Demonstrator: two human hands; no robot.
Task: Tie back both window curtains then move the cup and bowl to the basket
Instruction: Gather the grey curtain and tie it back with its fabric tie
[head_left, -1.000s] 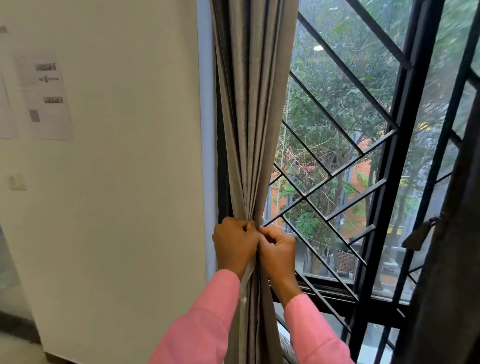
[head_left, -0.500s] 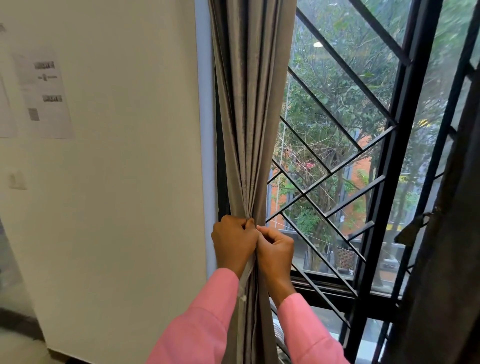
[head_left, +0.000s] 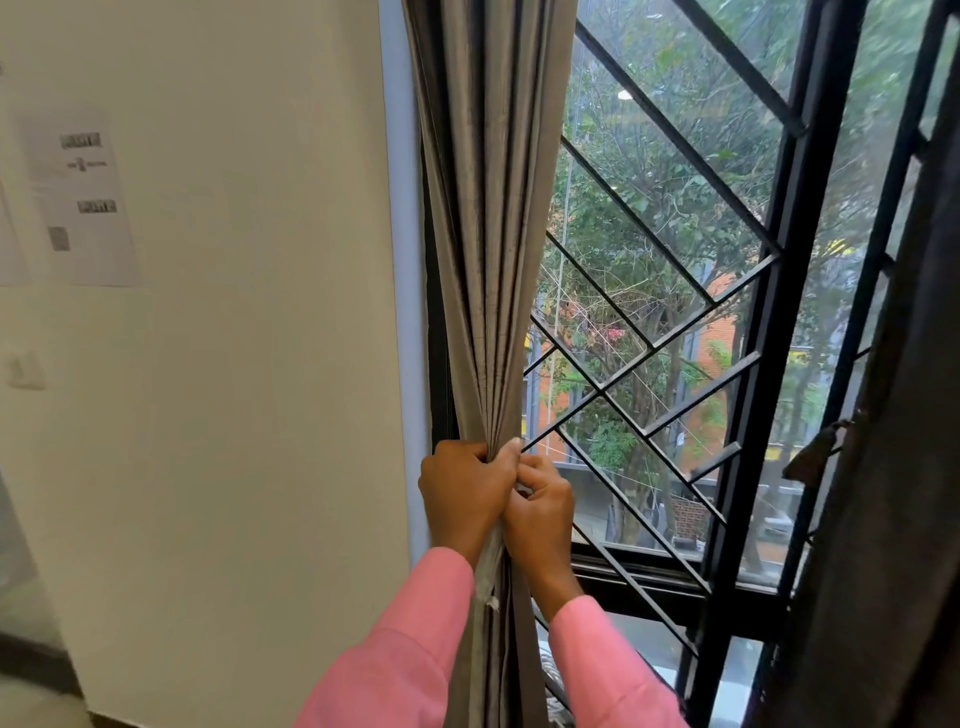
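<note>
Head view, the only one.

We see the grey curtain (head_left: 488, 208) drawn into one tight bundle of vertical pleats at the left side of the window, just beside the edge of the cream wall (head_left: 234, 415). The pleats narrow downward to a waist where both hands meet.

Left hand (head_left: 465, 493) – fingers curled round the gathered cloth from the wall side, knuckles toward us, a firm grip on the bundle. Right hand (head_left: 540, 512) – pressed against the left one from the window side, fingers curled in and pinching at the same gather. We cannot tell whether it pinches cloth alone or a tie as well. A pale strip (head_left: 485, 571) hangs down the curtain below the left hand, between the two wrists.

Both arms wear pink sleeves (head_left: 405, 649) and rise from the bottom edge.

Behind the curtain stands a black window grille (head_left: 675, 322) of diagonal and upright bars, with green trees and an orange building beyond the glass. At the far right hangs a dark curtain (head_left: 883, 519), with a small tassel-like piece (head_left: 815, 452) at its left edge.

On the wall: printed sheets (head_left: 78, 197), text too blurred to read, and a light switch (head_left: 23, 370) below them.
</note>
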